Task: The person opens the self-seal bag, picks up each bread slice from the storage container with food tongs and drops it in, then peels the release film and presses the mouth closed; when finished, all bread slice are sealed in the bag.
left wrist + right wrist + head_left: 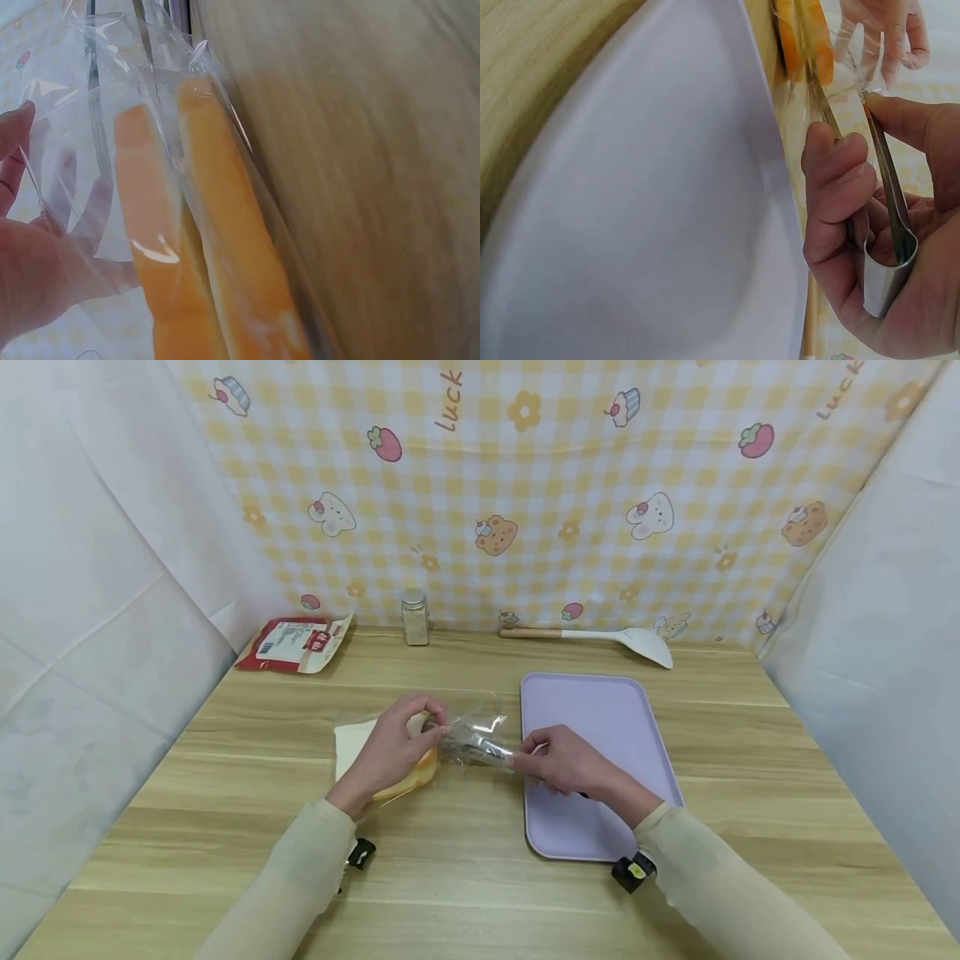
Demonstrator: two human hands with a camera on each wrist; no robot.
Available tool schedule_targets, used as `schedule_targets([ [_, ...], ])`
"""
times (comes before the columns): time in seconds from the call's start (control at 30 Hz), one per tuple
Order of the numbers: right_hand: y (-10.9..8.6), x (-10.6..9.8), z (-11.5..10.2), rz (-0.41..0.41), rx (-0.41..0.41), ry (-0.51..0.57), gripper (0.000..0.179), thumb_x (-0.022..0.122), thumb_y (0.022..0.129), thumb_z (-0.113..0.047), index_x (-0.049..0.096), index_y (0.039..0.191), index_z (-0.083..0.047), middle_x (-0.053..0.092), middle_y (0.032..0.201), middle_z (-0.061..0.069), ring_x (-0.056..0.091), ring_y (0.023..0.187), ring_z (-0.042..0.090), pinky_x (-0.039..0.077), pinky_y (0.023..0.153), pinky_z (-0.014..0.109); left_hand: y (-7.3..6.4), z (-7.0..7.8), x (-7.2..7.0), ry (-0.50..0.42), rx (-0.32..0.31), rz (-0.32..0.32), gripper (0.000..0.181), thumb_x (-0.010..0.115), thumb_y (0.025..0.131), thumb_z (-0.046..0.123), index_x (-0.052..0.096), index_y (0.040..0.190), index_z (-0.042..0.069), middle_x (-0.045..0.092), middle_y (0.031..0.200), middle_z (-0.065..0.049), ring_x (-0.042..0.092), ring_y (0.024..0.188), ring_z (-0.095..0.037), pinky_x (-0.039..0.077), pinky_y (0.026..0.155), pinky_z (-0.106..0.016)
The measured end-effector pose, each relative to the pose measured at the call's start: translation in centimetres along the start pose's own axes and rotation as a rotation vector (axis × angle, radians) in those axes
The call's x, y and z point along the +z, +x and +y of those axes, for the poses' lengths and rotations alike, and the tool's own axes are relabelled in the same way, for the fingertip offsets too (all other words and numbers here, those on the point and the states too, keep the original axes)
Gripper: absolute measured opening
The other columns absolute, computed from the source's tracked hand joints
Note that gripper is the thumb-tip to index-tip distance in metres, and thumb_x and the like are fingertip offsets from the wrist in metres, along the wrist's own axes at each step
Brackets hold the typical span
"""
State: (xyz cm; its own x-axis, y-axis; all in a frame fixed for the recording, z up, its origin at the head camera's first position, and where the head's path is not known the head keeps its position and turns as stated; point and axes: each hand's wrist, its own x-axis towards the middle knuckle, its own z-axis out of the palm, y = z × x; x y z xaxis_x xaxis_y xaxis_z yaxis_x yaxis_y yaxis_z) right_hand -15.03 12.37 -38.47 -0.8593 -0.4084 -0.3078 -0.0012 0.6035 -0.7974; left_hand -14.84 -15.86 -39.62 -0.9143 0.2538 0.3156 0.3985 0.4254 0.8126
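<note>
**Tongs at mouth of bread bag**

L hand [393, 743] pinched the thin, crinkly film of a clear bag [478, 703], thumb & forefinger close tog. R hand [562, 760] was curled round metal tongs [889, 289]: smooth, shiny, narrow arms, w/ U-shaped bend set in the palm & pronged tips in among the film nr L fingers. Couldn't tell if tips touched the bread.

Bread [229, 202] lay inside the bag, on L side of the surface [450, 885], under L hand: thick slices, pale soft face, smooth orange-brown crust, at least two side by side.

R hand was above a lilac tray [592, 706], oblong w/ rounded corners & low raised rim. Surface was light wood-grain.

Along the back, L to R: crumpled red/white packet [281, 639]; sq.-sided clear jar [416, 620] w/ metal lid & pale contents; spatula [588, 634] w/ wood handle & broad white head. Behind hung yellow/white checked cloth [562, 468] w/ cartoon prints.
</note>
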Motion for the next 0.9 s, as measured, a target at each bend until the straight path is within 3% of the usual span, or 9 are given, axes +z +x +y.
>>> schedule_targets([
  [0.27,-0.6,-1.8,0.3,-0.002,0.019,-0.033,0.028,0.069,0.102,-0.036,0.071,0.103,-0.008,0.072,0.078,0.011,0.049,0.050,0.014,0.040,0.049,0.029,-0.1,0.3,-0.1,0.044,-0.009,0.000,0.010,0.075,0.098,0.009,0.066,0.097,0.013,0.069,0.113,-0.006,0.061,0.119,-0.028,0.043,0.114,-0.058],
  [0.53,-1.7,-4.1,1.1,0.028,0.021,-0.041,0.033,0.069,0.102,-0.038,0.070,0.109,-0.005,0.073,0.083,0.014,0.052,0.054,0.015,0.043,0.049,0.032,-0.2,0.1,-0.2,0.023,-0.018,-0.012,0.010,0.076,0.097,0.009,0.066,0.098,0.013,0.069,0.116,-0.007,0.061,0.121,-0.028,0.041,0.114,-0.059],
  [0.9,-6.0,-9.5,3.4,0.122,0.024,-0.013,0.045,0.064,0.106,-0.039,0.066,0.125,0.002,0.071,0.083,0.009,0.053,0.055,0.012,0.043,0.047,0.029,-0.3,-0.1,-0.3,0.004,-0.043,-0.032,0.008,0.074,0.098,0.011,0.067,0.100,0.014,0.068,0.117,-0.007,0.060,0.123,-0.029,0.039,0.116,-0.063],
])
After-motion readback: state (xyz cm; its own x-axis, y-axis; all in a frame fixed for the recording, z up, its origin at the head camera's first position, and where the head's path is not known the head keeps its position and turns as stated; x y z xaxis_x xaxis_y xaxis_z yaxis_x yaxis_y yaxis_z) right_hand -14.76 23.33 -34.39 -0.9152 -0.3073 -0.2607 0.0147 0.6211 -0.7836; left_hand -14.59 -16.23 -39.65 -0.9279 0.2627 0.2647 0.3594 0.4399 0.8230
